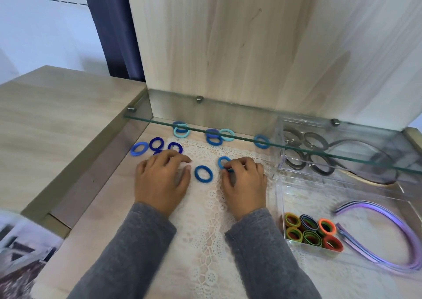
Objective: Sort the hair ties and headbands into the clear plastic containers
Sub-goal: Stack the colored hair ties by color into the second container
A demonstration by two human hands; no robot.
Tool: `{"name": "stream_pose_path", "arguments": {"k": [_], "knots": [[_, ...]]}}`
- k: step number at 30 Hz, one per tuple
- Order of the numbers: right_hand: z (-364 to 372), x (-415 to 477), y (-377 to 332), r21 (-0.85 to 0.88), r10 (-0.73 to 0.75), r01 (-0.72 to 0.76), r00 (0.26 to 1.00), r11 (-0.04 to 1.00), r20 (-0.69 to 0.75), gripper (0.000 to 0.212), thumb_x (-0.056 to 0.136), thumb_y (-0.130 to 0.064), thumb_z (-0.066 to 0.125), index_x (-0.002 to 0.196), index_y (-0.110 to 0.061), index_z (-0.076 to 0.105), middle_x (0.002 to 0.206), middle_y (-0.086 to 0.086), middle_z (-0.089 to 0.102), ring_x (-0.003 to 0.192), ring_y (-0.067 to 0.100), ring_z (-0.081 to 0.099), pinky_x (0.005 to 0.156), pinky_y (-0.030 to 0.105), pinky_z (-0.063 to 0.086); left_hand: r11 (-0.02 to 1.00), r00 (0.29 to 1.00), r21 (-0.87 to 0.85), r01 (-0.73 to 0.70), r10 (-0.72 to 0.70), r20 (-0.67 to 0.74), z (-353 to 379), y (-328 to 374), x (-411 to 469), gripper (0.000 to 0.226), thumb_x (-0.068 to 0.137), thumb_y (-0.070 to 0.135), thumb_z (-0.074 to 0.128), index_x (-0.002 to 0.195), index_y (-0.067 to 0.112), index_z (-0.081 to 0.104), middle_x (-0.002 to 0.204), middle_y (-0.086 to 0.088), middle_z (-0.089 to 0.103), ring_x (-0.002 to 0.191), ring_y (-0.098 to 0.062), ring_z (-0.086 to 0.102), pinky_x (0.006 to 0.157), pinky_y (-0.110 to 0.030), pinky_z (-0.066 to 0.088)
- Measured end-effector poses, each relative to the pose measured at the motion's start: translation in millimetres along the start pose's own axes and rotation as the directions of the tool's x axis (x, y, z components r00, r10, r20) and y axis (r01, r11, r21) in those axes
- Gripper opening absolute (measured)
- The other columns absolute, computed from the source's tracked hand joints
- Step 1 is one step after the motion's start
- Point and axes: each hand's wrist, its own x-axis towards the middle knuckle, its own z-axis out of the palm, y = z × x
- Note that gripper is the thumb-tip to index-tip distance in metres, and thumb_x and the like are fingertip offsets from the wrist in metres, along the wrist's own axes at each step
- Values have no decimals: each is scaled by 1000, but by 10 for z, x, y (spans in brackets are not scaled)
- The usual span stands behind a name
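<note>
a home: wooden dresser [57, 106], lace doily [205, 230], dark curtain [109, 24]

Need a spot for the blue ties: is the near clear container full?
Not full. The near clear container holds colored hair ties in one corner and purple headbands at the right, with bare floor between.

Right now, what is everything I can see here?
lace mat: one, white, on the desk
glass shelf: one, clear, above the desk's back
blue hair ties: about twelve, dark to pale blue, loose on mat and under shelf
far container: one, clear, right
grey hair ties: at least four, far container
dark headband: one, far container
near container: one, clear, right front
bright hair ties: several stacks, red, green, orange, near container
purple headbands: several, lilac, near container
left hand: fingers curled, on mat
right hand: pinches one blue tie
</note>
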Motion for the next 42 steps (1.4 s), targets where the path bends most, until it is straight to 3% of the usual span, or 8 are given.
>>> {"name": "stream_pose_path", "arguments": {"k": [5,11,19,23,27,34,38,42], "knots": [[57,-22,-78,146,-157,161,987,976,-41,11,86,-32,62,92,-24,66,102,-6,58,96,16,46,77,34,39,936,938,56,347,-348,11,-46,-247,73,19,81,35,64,99,30,67,112,-5,60,103,-32,54,88,-43,42],[106,-81,-136,116,-255,255,967,960,-10,12,85,-36,62,91,-27,67,98,-10,58,93,16,47,78,36,41,917,921,107,385,-389,23,-40,-231,77,20,83,47,60,99,36,66,112,0,57,107,-26,51,92,-40,36],[91,-93,-133,79,-252,252,968,965,0,19,84,-41,55,90,-28,67,97,-10,59,93,17,48,77,35,38,925,926,114,363,-371,64,-35,-256,70,23,87,48,54,104,36,65,120,1,58,111,-26,50,95,-43,38],[90,-94,-118,69,-246,243,968,968,42,15,83,-39,62,93,-29,68,99,-10,58,95,17,47,79,36,37,924,925,126,360,-371,77,-39,-259,68,24,89,47,53,105,35,65,123,0,58,113,-27,49,96,-44,38],[49,-66,-112,129,-200,194,979,972,35,19,86,-45,58,97,-31,65,106,-12,53,101,11,42,82,32,35,931,933,89,354,-359,40,-55,-219,41,20,89,44,55,100,32,66,118,1,61,109,-26,51,94,-44,37],[-1,5,-21,163,39,-41,999,986,17,22,92,-39,48,103,-26,62,113,-4,52,105,15,39,91,40,39,977,976,21,211,-210,-53,-22,89,-82,10,82,39,66,89,31,66,97,7,63,91,-22,57,78,-37,36],[-1,-1,-38,159,51,-56,998,986,36,22,93,-38,48,103,-26,62,113,-5,52,107,15,38,91,38,37,993,990,34,111,-108,-87,4,297,-144,12,82,42,65,89,32,65,95,9,61,85,-18,58,75,-35,39],[-10,-5,-46,147,43,-52,997,988,62,23,93,-39,46,104,-27,62,115,-6,51,109,15,37,92,37,35,997,996,67,45,-39,-81,2,372,-171,22,85,50,51,89,32,63,94,9,61,82,-17,57,74,-36,38]]}}
